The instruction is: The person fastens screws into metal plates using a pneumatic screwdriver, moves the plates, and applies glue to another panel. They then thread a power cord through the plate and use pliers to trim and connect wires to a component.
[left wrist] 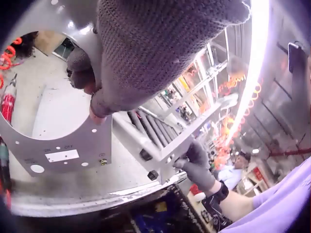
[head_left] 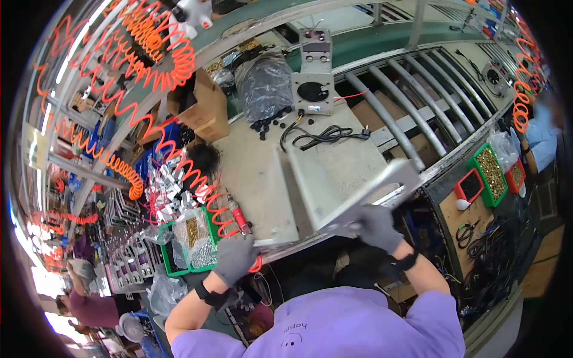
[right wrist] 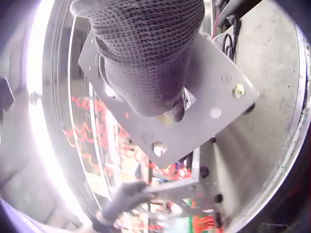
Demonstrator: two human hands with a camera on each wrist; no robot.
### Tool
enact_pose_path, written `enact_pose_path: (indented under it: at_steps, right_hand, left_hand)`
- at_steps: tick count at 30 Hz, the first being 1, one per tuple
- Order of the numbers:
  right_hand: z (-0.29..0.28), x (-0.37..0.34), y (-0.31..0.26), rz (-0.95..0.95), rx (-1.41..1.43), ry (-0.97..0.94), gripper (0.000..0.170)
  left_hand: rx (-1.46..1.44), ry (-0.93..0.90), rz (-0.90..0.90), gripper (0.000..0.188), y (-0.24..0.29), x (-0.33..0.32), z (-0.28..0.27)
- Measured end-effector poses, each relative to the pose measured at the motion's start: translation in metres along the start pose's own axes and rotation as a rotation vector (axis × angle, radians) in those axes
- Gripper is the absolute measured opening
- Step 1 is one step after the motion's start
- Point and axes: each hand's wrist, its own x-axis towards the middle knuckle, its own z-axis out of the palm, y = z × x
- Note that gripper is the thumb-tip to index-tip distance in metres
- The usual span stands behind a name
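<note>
Both hands wear grey knitted gloves. My left hand (head_left: 236,259) grips a grey sheet-metal housing (left wrist: 95,155) by the edge of its large round hole, fingers curled through it. That panel carries ON/OFF marks, a rectangular cutout and small holes. Over the bench's front edge, my right hand (head_left: 375,228) holds a second grey metal housing (right wrist: 201,124), tilted, its fingers at an opening in the perforated panel. Black feet (left wrist: 153,174) show on this second housing. In the head view the two housings stand side by side, blurred.
A red power screwdriver (head_left: 239,216) lies left of the housings. Green bins (head_left: 212,230) of screws sit beside it. Behind are a black power cord (head_left: 325,137), a finished-looking metal unit (head_left: 313,92), a plastic bag (head_left: 265,86) and a cardboard box (head_left: 206,110). Rollers (head_left: 397,119) run to the right.
</note>
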Motion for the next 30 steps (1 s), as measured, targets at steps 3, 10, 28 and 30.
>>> enact_pose_path:
  at_steps: [3, 10, 28, 30]
  right_hand:
    - [0.042, 0.023, 0.004, -0.345, -0.296, -0.204, 0.024]
    - [0.18, 0.04, 0.043, -0.154, -0.436, -0.277, 0.022]
    - [-0.049, -0.364, 0.013, 1.226, -0.462, 1.204, 0.014]
    - [-0.061, -0.465, 0.017, 1.297, -1.168, 0.856, 0.014]
  left_hand:
    - [0.126, -0.132, 0.045, 0.014, -0.012, 0.034, -0.014]
    - [0.062, -0.346, 0.265, 0.013, -0.013, 0.066, -0.024]
    - [-0.735, -0.965, 1.055, 0.028, 0.28, 0.231, -0.181]
    - [-0.742, -1.038, 1.098, 0.028, 0.331, 0.213, -0.177]
